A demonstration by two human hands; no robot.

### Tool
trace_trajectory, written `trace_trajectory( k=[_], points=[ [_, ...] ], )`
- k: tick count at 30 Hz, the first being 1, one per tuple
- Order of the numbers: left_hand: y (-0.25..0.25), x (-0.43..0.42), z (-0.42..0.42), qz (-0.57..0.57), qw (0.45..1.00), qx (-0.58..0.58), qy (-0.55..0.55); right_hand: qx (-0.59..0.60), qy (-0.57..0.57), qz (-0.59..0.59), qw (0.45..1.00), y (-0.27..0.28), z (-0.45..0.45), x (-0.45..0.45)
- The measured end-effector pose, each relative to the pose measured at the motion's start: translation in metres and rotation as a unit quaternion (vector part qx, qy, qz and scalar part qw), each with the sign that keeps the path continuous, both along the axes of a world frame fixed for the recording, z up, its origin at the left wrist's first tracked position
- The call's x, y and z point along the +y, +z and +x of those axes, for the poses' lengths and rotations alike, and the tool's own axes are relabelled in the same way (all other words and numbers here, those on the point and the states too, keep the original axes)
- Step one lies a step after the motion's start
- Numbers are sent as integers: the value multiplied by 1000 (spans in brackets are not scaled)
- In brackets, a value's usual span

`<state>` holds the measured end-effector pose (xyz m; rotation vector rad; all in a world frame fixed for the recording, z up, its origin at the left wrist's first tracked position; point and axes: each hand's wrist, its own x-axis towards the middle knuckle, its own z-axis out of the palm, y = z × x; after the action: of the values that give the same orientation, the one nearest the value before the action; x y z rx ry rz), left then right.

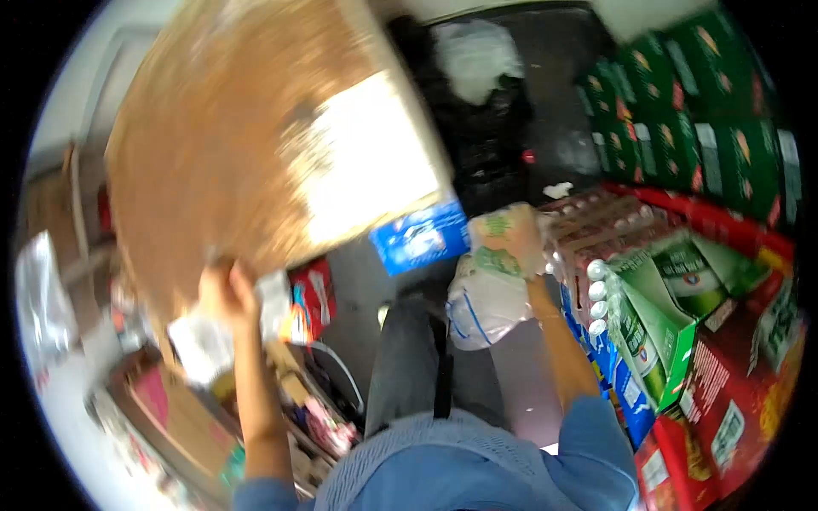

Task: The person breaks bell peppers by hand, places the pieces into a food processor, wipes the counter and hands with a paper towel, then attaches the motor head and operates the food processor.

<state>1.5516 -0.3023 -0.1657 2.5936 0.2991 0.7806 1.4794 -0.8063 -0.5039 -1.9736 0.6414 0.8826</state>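
Observation:
A large brown board or flat carton (213, 136), smeared by motion, tilts up in front of me at the upper left, with a bright white patch on its face. At its lower edge is my left hand (228, 294), fingers closed round that edge. My right hand (530, 281) is by a clear plastic bag with green print (503, 243), which covers most of the fingers and seems to be in its grip. Below this bulges a whitish plastic bag with a blue stripe (486, 307). A blue printed box (422, 238) sits at the board's lower right corner.
Green cartons (741, 162) are stacked at the right. In front of them stand shrink-wrapped cans (598, 298), an opened green carton (673, 298) and red cartons (724, 400). Black bags (486, 145) lie ahead. At the left are cardboard boxes (183, 409) and a red packet (313, 298).

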Motion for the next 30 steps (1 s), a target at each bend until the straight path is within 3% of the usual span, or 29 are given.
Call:
trace_trajectory(
  k=[1,2,4,7,9,10,12,14,16,18,20,23,24,25,26,27,28,29,30],
  points=[
    [7,0,8,142,989,-12,-29,17,5,33,999,69,13,6],
    [16,-6,7,165,986,9,-8,9,22,64,998,79,-3,5],
    [20,-8,13,147,988,-33,-29,-7,53,97,994,109,-19,4],
    [20,-5,11,88,992,-81,-27,-83,95,31,992,179,-26,30],
    [22,-3,9,78,992,-96,-23,16,20,72,997,203,-37,54],
    [21,-1,8,71,990,-119,-26,8,34,68,997,224,-41,72],
    [24,2,4,22,989,-136,-50,-20,55,124,991,273,-59,108],
    [30,3,-3,-52,987,-136,-61,-8,12,108,994,297,-78,138],
    [32,11,-12,-205,959,-171,-91,103,21,122,987,317,-89,172],
    [51,31,-50,-252,945,-189,-88,77,34,143,986,341,-109,215],
    [63,57,-107,-304,927,-203,-82,48,53,179,981,347,-126,253],
    [53,107,-220,-364,926,-95,37,88,55,279,955,326,-127,314],
    [35,123,-262,-462,877,-100,81,15,115,249,962,281,-134,333],
    [25,139,-303,-430,865,52,252,-3,147,182,972,205,-148,348],
    [1,155,-350,-412,880,14,236,-14,96,204,974,210,-145,389],
    [0,156,-381,-475,831,-17,290,31,128,221,966,232,-131,423],
    [4,150,-409,-546,782,-80,289,34,172,244,954,220,-129,442],
    [-2,148,-441,-508,791,-65,334,36,213,269,939,208,-128,461],
    [-15,144,-469,-550,726,-111,399,113,88,275,951,264,-124,481]
  ],
)
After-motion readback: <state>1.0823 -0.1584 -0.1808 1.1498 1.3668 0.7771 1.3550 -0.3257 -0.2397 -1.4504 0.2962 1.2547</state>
